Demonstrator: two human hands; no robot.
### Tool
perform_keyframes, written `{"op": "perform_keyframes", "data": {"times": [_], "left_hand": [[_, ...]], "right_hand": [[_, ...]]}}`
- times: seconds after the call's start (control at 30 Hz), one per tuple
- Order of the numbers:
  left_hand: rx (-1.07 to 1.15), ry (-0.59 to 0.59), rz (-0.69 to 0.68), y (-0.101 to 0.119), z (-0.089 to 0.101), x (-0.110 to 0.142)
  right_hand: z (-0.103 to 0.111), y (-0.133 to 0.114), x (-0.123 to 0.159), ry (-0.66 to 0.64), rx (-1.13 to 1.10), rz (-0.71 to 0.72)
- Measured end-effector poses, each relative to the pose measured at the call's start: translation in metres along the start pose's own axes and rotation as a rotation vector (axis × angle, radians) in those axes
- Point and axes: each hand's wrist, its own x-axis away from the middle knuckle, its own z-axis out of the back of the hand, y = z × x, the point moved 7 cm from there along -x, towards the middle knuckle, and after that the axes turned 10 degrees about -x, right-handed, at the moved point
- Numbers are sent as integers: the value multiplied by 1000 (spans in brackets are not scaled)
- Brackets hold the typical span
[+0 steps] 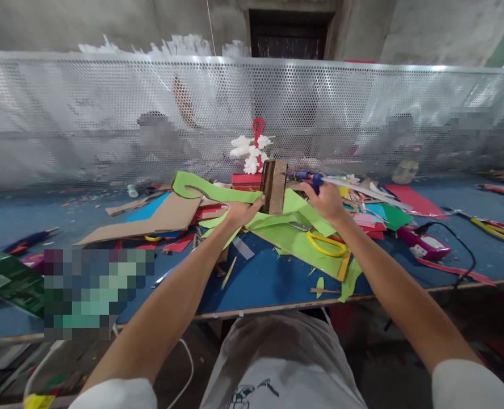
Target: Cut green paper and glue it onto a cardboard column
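Observation:
My left hand [243, 213] is closed on a green hook-shaped cardboard cutout [220, 192], near its right end. That end meets a small brown cardboard base [276, 188], held up on its side above the table. My right hand [327, 201] grips a blue glue gun [312, 177]. Its nozzle points left and reaches the right side of the base; whether it touches cannot be made out. A long whitish glue stick [362, 191] runs out of the gun's back. Behind the base stands a red hook-shaped piece [258, 136] with white flower-like shapes.
Green paper scraps [286, 238], yellow-handled scissors [326, 244] and brown cardboard [167, 218] litter the blue table [150, 295]. A purple box [424, 243] with a black cord lies right. Pliers [496, 229] lie beyond it. A perforated metal screen [341, 113] borders the back.

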Motion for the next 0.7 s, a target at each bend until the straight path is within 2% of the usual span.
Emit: {"op": "perform_keyframes", "data": {"times": [0.13, 0.33, 0.53, 0.6, 0.7], "left_hand": [[2, -9, 6, -2, -1, -1], [16, 19, 4, -1, 0, -1], [1, 17, -2, -2, 2, -2], [-4, 24, 21, -4, 2, -3], [0, 33, 21, -4, 1, -4]], "right_hand": [[-8, -5, 2, -91, -18, 38], [4, -1, 1, 14, 10, -35], [-15, -12, 6, -153, 1, 25], [-15, -11, 5, -142, -2, 8], [-6, -6, 2, -57, -16, -32]]}}
